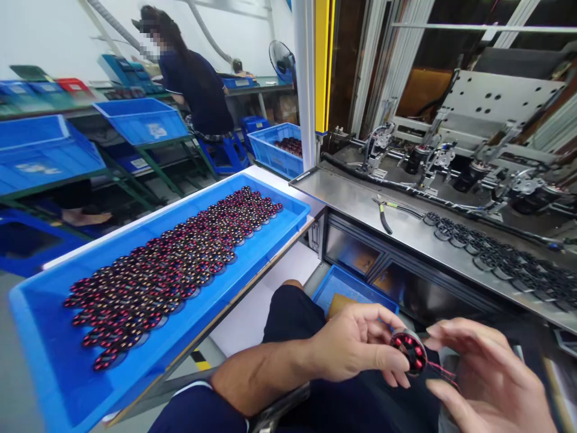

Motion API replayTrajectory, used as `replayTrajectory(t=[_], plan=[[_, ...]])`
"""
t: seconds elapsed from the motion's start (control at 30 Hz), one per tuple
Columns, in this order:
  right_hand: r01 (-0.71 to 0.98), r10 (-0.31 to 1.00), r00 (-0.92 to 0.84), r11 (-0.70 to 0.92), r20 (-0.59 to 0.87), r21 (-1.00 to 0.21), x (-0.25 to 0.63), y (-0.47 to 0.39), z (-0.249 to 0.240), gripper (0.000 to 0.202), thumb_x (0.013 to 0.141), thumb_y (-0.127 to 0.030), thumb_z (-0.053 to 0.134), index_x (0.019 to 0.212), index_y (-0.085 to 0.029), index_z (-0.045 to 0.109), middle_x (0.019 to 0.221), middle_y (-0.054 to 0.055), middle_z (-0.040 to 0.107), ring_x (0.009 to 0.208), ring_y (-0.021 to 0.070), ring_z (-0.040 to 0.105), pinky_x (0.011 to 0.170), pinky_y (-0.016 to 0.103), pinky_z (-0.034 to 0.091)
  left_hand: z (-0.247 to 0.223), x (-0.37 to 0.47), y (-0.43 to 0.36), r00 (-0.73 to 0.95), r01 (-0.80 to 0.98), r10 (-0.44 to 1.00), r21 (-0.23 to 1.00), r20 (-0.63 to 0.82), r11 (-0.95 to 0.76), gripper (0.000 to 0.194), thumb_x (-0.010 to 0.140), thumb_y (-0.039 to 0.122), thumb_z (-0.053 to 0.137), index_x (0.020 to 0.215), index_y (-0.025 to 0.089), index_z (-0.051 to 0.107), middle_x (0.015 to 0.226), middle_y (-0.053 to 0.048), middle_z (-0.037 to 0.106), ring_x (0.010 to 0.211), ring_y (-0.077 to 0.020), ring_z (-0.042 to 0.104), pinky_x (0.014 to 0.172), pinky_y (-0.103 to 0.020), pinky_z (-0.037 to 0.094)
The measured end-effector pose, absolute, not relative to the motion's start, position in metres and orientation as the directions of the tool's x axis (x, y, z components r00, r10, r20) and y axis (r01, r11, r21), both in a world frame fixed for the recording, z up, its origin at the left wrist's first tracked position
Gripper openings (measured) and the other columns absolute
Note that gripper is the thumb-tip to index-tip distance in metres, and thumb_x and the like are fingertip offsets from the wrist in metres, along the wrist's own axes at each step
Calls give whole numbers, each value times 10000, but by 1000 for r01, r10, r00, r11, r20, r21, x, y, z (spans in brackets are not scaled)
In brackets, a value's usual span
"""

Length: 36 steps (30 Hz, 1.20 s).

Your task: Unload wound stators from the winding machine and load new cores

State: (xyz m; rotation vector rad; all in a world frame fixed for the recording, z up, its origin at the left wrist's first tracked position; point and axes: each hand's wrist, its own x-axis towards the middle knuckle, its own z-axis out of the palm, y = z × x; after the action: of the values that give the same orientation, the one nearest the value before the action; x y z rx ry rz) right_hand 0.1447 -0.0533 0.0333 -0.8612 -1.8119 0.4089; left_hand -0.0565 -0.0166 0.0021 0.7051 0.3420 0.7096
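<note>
I count one red-wound ring held in the left hand, the right hand curved wide beside it, and one pair of pliers on the counter.

Hands: two, left and right. Coil held: one. Long tray: one. Coils in tray: dozens (overlapping too closely for an exact count). Black rings: many, likewise uncounted. Pliers: one pair. Black cylinders in machine: three. Fan: one. Co-worker: one. Red bin: one.
</note>
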Motion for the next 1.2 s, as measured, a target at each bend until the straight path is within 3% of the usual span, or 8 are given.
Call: replayTrajectory(t=[0.17, 0.53, 0.73, 0.83, 0.93, 1.0, 1.03, 1.2], plan=[[427, 657, -367, 748, 659, -507, 143, -48, 41, 289, 874, -151, 719, 1157, -172, 669, 963, 79, 631, 915, 174, 647, 690, 243, 596, 2, -55, -17, 730, -462, 680, 685, -66, 563, 554, 611, 397, 933, 973, 111, 626, 751, -35, 725, 583, -136, 723, 542, -216, 591], [512, 681, -261, 699, 684, -500, 124, -54, 46, 176, 872, -50, 649, 977, -181, 700, 859, 44, 661, 763, 120, 667, 625, 188, 566, 0, -58, -15, 665, -514, 745, 695, -46, 503, 517, 638, 306, 925, 1010, 132, 611, 741, -6, 703, 571, -129, 714, 533, -209, 587], [564, 755, -154, 596, 637, -571, 118, -52, 44, 114, 906, -78, 617, 904, -187, 649, 843, 45, 612, 747, 109, 636, 630, 204, 523, 6, -61, -14, 511, -709, 852, 617, 116, 341, 607, 410, 68, 982, 919, 167, 666, 1092, -53, 722, 966, -177, 736, 825, -268, 597], [512, 764, -202, 616, 613, -599, 120, -48, 50, 124, 926, -84, 577, 907, -192, 634, 819, 39, 604, 742, 116, 640, 631, 211, 531, 7, -57, -7, 459, -771, 883, 537, 95, 343, 559, 528, 288, 976, 990, 177, 682, 1083, -72, 727, 1057, -202, 705, 887, -280, 554], [457, 731, -321, 676, 602, -578, 126, -44, 59, 148, 919, -68, 560, 946, -196, 629, 814, 41, 617, 752, 130, 653, 615, 214, 551, 0, -52, 4, 823, -496, 561, 592, 87, 636, 633, 733, 690, 724, 950, 96, 695, 861, -124, 736, 786, -234, 735, 707, -321, 568], [461, 709, -371, 701, 599, -544, 130, -43, 64, 151, 912, -68, 568, 964, -196, 629, 821, 44, 626, 763, 135, 661, 607, 208, 555, -7, -49, 8, 952, -292, 282, 633, 120, 717, 715, 772, 780, 594, 913, 85, 681, 763, -124, 721, 661, -246, 722, 624, -345, 562], [480, 703, -379, 705, 602, -522, 131, -43, 66, 144, 910, -75, 577, 967, -196, 631, 827, 44, 630, 767, 134, 663, 611, 204, 553, -9, -49, 8, 956, -285, 260, 639, 136, 714, 684, 786, 755, 603, 947, 93, 668, 768, -118, 723, 649, -245, 726, 618, -348, 566], [644, 753, -240, 596, 613, -479, 131, -48, 70, 53, 936, -180, 607, 903, -206, 639, 842, 35, 640, 730, 112, 646, 622, 187, 515, -2, -49, -6, 690, -648, 704, 577, 168, 497, 410, 774, 302, 817, 1101, 183, 601, 982, -85, 734, 772, -208, 762, 672, -303, 590]])
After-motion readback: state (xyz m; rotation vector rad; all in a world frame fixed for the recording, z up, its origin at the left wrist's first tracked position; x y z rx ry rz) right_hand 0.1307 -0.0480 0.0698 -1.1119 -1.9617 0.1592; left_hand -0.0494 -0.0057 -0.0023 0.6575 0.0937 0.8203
